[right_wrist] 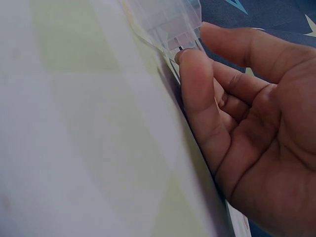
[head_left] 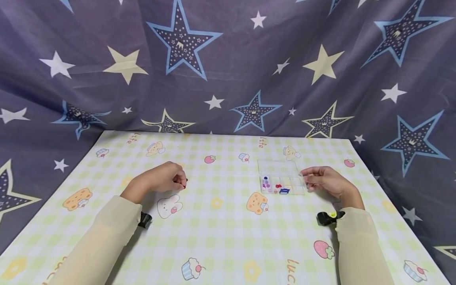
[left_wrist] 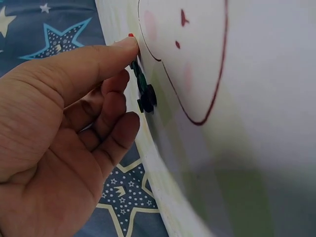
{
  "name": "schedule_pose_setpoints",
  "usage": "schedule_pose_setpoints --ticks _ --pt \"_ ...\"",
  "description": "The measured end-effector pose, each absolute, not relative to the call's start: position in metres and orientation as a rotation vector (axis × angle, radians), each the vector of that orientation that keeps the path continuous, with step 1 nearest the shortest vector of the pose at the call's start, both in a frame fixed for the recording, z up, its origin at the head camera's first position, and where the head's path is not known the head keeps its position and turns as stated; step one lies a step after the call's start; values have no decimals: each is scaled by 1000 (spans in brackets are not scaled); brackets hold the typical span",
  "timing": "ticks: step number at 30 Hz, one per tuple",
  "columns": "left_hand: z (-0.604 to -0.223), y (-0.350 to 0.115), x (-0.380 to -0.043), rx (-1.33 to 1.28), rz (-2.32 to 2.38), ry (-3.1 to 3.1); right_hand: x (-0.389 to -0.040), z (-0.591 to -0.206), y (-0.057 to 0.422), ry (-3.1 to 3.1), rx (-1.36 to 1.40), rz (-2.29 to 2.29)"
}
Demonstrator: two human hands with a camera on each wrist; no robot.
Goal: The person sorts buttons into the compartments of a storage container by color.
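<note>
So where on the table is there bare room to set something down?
The widest bare stretch of tabletop lies between the left sleeve and right sleeve; another lies between the left hand and the clear box. It's crowded at the box, with the right hand at its edge, and right under the left hand.

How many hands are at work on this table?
2: the left hand pinches a small red piece, and the right hand is at the right edge of a clear box.

Forearms [head_left: 99,241] out forward, well apart. Left hand [head_left: 166,177] in a thumb pinch, other fingers [left_wrist: 121,136] curled. Right hand [head_left: 325,181] half-curled, thumb opposing.
</note>
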State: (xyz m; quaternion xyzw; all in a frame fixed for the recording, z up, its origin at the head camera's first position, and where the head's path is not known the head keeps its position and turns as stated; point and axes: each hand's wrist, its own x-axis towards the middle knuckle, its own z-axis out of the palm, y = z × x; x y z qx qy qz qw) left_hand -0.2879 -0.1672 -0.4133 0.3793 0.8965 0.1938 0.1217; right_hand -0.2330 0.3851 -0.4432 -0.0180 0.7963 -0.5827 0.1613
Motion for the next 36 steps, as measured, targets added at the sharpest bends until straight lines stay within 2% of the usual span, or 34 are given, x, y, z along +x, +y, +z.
schedule_pose_setpoints --ticks 10,24,36 --pt "-411 -166 -287 1055 557 2595 -233 -443 385 2278 -59 -1661" --pt "-416 -175 -283 1112 553 2622 -232 -442 384 2273 -51 -1665" --pt "-412 -158 -287 1129 571 2639 -234 -443 385 2269 -46 -1668"
